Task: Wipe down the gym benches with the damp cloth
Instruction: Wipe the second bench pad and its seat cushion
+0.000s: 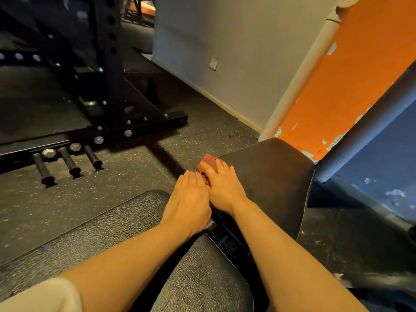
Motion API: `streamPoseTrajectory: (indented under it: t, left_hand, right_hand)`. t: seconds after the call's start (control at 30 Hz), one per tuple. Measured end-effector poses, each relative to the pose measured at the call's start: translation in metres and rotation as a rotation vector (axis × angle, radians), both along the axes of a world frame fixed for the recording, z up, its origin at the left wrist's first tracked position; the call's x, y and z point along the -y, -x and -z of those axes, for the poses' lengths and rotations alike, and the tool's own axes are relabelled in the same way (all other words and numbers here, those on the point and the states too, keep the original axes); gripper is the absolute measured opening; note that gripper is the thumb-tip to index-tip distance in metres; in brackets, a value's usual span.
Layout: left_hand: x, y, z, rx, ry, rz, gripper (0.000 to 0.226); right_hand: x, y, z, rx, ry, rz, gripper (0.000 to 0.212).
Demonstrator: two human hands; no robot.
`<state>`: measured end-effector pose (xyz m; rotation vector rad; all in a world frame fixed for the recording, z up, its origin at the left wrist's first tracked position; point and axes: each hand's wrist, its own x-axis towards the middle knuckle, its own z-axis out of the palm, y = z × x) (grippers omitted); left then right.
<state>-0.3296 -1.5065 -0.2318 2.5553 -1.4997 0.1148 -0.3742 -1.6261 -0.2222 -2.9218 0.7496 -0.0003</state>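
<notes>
The damp cloth (208,164), reddish and bunched, lies at the seat pad's (270,176) left edge under the right hand (222,185), fingers flat, pressing. The left hand (191,199) rests flat alongside. Being soft and light, it probably needs palm pressure.

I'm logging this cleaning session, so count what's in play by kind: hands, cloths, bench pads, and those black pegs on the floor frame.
Hands: 2, the left hand and the right hand
Cloth: 1, reddish, under the right hand
Bench pads: 2, the near pad and the far pad
Pegs: 3
Total: 8
</notes>
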Motion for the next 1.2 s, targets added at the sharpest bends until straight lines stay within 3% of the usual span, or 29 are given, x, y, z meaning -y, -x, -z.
streamPoseTrajectory:
  t: [0.13,0.27,0.4,0.5,0.73,0.87,1.2]
  left_hand:
    - [-0.001,0.001,-0.004,-0.009,0.006,-0.032,0.051]
    - [-0.013,0.001,-0.012,-0.080,0.123,-0.057,0.043]
    - [-0.053,0.002,-0.012,-0.012,0.042,0.002,0.052]
    - [-0.089,0.000,-0.009,0.061,0.019,0.066,0.056]
    - [-0.110,0.010,-0.001,0.004,-0.038,0.041,0.082]
    - [-0.109,0.011,-0.007,-0.032,-0.050,0.055,0.091]
    - [-0.107,0.007,-0.003,-0.040,-0.071,0.054,0.088]
  right_hand:
    - [0.002,-0.002,-0.003,0.066,-0.036,-0.076,0.045]
    - [-0.006,0.013,-0.008,0.137,0.016,-0.204,0.054]
    - [-0.018,0.044,0.004,0.059,0.268,-0.382,0.056]
    - [-0.028,0.069,0.015,-0.011,0.441,-0.368,0.045]
    - [-0.033,0.106,0.059,0.107,0.792,-0.398,0.026]
    - [-0.031,0.086,0.047,0.152,0.791,-0.411,0.027]
    - [-0.030,0.021,0.020,-0.012,0.717,-0.448,0.026]
